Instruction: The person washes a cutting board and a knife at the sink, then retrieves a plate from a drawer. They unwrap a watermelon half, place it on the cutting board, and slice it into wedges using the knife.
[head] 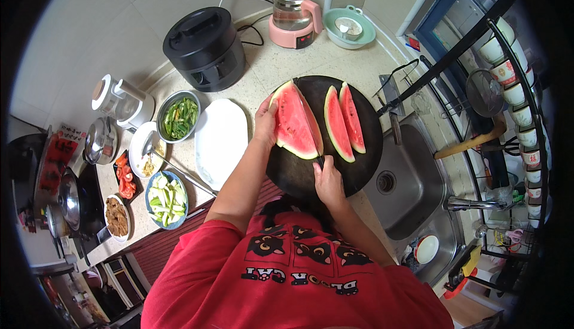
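Observation:
My left hand [265, 122] steadies a large watermelon piece [292, 125] by its left side, on a round dark cutting board [296, 174]. A knife [320, 161] is in my right hand [328, 180], its dark handle partly showing at the lower edge of the melon. The blade is hidden, apparently in the fruit at the right side of the piece. Two cut watermelon slices, a left one [337, 125] and a right one [352, 118], lie side by side on the right part of the board, apart from the big piece.
Left of the board are a white oval plate [221, 140], a metal bowl of sliced green peppers [180, 118] and dishes of other food. A black lidded cooker [204, 51] and pink kettle [292, 17] stand behind. At right are the sink [410, 176] and a dish rack [511, 55].

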`<state>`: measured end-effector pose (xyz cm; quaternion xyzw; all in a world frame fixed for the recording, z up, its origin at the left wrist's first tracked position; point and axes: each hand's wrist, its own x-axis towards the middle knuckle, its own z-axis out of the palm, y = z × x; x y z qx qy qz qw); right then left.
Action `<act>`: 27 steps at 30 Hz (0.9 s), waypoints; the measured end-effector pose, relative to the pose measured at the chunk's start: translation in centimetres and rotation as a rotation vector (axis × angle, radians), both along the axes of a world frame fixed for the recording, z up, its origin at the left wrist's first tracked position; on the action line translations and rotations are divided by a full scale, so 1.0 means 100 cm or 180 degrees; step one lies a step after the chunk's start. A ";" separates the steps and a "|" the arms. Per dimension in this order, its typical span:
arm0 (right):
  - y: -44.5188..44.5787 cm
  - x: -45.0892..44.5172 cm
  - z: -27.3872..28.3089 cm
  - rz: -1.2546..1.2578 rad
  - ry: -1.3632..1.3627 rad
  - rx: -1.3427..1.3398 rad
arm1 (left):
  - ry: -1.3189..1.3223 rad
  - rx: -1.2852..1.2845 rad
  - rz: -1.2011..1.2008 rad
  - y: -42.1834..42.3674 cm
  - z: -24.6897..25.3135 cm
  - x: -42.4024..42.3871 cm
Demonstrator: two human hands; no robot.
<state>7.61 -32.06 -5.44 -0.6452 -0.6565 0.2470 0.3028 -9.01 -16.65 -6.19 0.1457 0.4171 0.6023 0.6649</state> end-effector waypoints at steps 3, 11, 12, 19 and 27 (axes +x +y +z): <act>0.003 0.003 -0.001 0.0078 0.0065 -0.0023 | 0.0029 -0.0002 -0.0054 -0.001 -0.001 -0.001; 0.022 0.005 -0.001 0.0095 -0.0160 -0.0551 | 0.0195 0.0090 -0.0156 0.004 -0.002 -0.002; 0.024 0.005 -0.001 0.0079 -0.0195 -0.0597 | 0.0222 0.0071 -0.0114 0.003 -0.003 -0.002; 0.040 0.010 0.003 0.0327 -0.0504 -0.0959 | 0.0352 0.0007 0.0048 0.006 -0.004 0.003; 0.030 0.028 0.038 0.0342 -0.0404 -0.1750 | 0.0428 0.0240 0.0107 0.007 -0.019 0.011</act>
